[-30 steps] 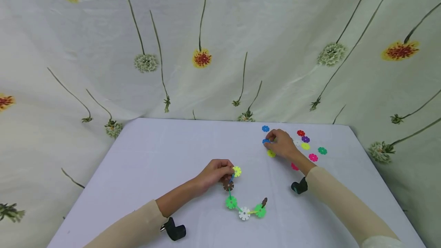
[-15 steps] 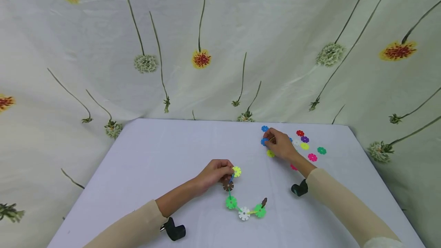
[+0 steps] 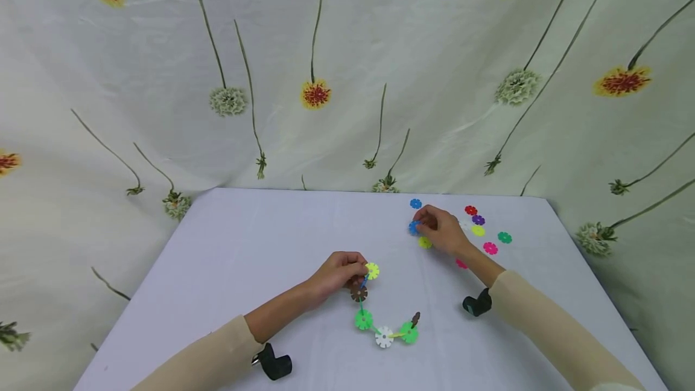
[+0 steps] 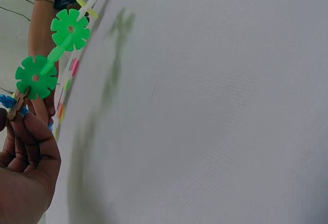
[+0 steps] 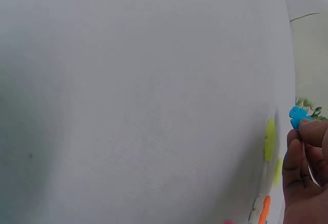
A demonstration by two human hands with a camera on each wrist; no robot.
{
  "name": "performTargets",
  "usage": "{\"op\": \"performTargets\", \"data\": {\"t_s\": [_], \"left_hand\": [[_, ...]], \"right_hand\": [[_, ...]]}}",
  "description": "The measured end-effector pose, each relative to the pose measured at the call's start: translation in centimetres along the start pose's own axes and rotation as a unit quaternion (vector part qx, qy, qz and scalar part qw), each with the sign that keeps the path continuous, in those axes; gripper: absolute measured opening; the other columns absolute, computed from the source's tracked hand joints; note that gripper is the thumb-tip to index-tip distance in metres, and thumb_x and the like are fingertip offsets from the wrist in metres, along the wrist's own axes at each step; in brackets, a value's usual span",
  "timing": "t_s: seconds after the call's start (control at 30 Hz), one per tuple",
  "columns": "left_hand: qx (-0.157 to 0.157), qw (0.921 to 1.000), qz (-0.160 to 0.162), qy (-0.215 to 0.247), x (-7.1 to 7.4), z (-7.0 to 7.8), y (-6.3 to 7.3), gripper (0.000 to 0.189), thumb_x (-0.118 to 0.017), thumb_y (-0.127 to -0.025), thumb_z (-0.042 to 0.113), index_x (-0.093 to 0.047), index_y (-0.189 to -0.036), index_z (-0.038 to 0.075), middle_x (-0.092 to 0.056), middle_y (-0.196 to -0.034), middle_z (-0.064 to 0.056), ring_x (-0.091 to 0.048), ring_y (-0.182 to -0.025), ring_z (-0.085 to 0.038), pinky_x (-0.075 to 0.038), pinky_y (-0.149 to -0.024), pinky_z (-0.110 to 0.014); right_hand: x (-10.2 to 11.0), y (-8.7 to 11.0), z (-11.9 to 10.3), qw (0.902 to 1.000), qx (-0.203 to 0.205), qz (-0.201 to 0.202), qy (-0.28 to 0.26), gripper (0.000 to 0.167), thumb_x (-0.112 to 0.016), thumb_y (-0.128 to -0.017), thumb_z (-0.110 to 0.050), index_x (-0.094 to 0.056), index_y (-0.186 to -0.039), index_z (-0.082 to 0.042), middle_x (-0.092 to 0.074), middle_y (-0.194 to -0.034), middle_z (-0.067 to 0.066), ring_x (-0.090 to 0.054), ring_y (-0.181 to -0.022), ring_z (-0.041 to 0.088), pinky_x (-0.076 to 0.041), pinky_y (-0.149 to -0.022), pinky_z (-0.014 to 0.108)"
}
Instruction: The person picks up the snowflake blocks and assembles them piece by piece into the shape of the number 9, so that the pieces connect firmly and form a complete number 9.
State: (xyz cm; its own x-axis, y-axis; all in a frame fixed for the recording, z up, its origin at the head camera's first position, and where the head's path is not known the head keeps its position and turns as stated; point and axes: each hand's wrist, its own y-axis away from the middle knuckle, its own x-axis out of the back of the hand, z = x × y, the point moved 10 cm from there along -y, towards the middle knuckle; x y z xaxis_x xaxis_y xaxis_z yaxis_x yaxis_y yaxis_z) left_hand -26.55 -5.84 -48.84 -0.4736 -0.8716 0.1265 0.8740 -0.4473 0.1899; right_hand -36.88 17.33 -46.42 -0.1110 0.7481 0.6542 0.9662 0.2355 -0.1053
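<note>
Seen from the head, my left hand (image 3: pixel 342 273) pinches one end of a curved chain of slotted plastic discs (image 3: pixel 364 320). The chain runs through yellow, blue, brown, green and white pieces and ends in a brown disc standing on edge. In the left wrist view two green discs (image 4: pixel 70 29) rise above the fingers, and a brown one is at the fingertips. Over at the back right, my right hand (image 3: pixel 440 228) holds a blue slotted disc (image 3: pixel 414 227) between thumb and fingers. The right wrist view shows that blue disc (image 5: pixel 298 115) held upright at the thumb tip.
Loose discs lie around the right hand: another blue one (image 3: pixel 415 203) behind it, a yellow one (image 3: pixel 425 242) under it. To its right are red (image 3: pixel 470 210), purple (image 3: pixel 478 220), green (image 3: pixel 505 238) and pink (image 3: pixel 491 248) ones. A flowered cloth (image 3: pixel 347 77) hangs behind the table.
My right hand has gripped the blue disc and drawn it slightly left and toward me, tilting it up. The left hand and the chain have stayed in place.
</note>
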Motion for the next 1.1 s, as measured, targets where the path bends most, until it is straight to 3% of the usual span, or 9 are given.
{"op": "performTargets", "data": {"t_s": [0.23, 0.53, 1.1], "left_hand": [[-0.001, 1.0, -0.004, 0.003, -0.1, -0.1, -0.1, 0.017, -0.061, -0.1, 0.013, -0.065, -0.101, -0.003, -0.06, -0.079, 0.005, -0.055, -0.075, -0.007, -0.05, -0.068, -0.019], [0.0, 1.0, -0.004, 0.004, -0.2, 0.0, 0.0, 0.016, -0.06, -0.101, 0.012, -0.065, -0.101, -0.003, -0.059, -0.078, 0.005, -0.056, -0.073, -0.008, -0.05, -0.068, -0.02], [0.008, 1.0, 0.0, -0.004, -0.3, -0.2, -0.1, 0.019, -0.061, -0.102, 0.015, -0.067, -0.103, -0.003, -0.06, -0.08, 0.004, -0.056, -0.077, -0.009, -0.051, -0.069, -0.02]], "right_hand": [[-0.6, 0.9, 0.0, 0.9991, -0.001, -0.009, -0.04, 0.016, -0.073, -0.102, -0.011, -0.07, -0.118, -0.009, -0.075, -0.113, 0.013, -0.066, -0.099, 0.023, -0.052, -0.084, 0.02], [-1.8, 2.3, -1.0, 0.9961, 0.031, -0.042, -0.072, 0.02, -0.073, -0.102, -0.011, -0.072, -0.122, -0.008, -0.076, -0.115, 0.014, -0.068, -0.098, 0.02, -0.054, -0.084, 0.016], [-4.4, 4.8, -4.1, 0.9805, 0.052, -0.11, -0.154, 0.015, -0.072, -0.103, -0.009, -0.07, -0.117, -0.004, -0.073, -0.107, 0.017, -0.068, -0.092, 0.023, -0.058, -0.08, 0.02]]}}
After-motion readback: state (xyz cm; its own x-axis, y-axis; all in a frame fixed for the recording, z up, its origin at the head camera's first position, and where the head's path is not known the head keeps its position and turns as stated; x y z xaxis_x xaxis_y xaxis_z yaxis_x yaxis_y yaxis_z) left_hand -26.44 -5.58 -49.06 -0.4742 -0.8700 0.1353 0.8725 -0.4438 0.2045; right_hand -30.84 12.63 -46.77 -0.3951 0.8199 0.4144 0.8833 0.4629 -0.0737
